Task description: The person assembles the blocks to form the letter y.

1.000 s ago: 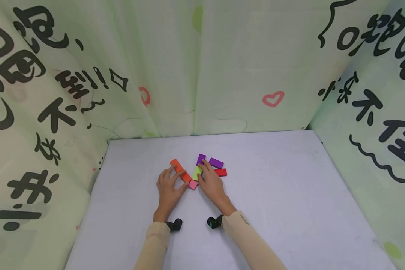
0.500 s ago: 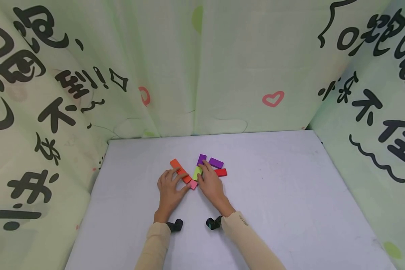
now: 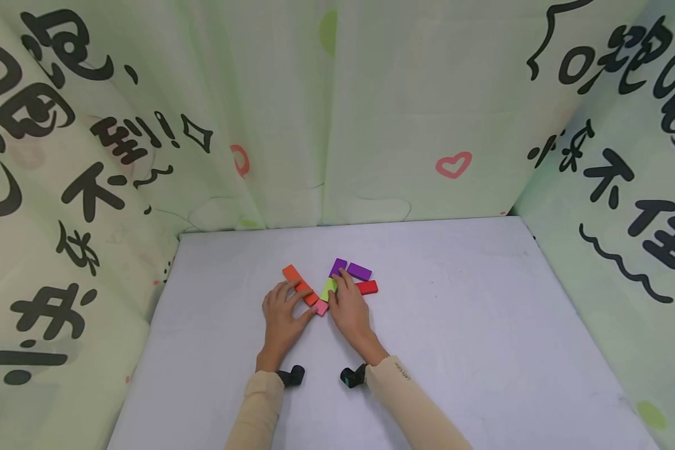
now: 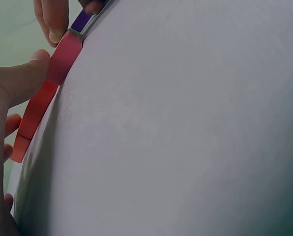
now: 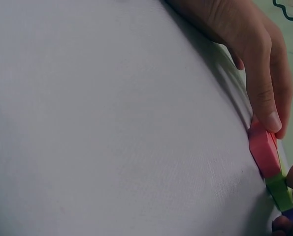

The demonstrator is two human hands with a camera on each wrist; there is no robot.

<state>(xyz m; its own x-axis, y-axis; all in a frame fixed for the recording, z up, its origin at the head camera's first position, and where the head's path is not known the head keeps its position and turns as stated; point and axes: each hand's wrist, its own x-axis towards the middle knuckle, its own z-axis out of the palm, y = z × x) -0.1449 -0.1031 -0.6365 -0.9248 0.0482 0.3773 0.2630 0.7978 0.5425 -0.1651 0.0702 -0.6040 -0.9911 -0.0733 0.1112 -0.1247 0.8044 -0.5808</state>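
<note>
In the head view, an orange block (image 3: 289,271) and a red-orange block (image 3: 310,299) form a slanting row that meets a pink block (image 3: 321,307). From there a green block (image 3: 328,287) and a purple block (image 3: 337,267) run upward in line. My left hand (image 3: 283,319) spans the slanting row, its thumb against the pink block (image 4: 65,58) and curved fingers over the orange ones. My right hand (image 3: 353,314) pinches the green block (image 5: 279,192), fingertips by the purple block; the fingers partly hide both.
Just right of the right fingers lie a second purple block (image 3: 360,271) and a red block (image 3: 368,287), partly covered by the hand. The white table (image 3: 455,337) is bordered by a printed curtain (image 3: 382,125) at the back and sides.
The purple block above the green one has tilted a little to the right. My right hand and wrist have shifted slightly left. My left hand has inched right, with its fingers a little lower.
</note>
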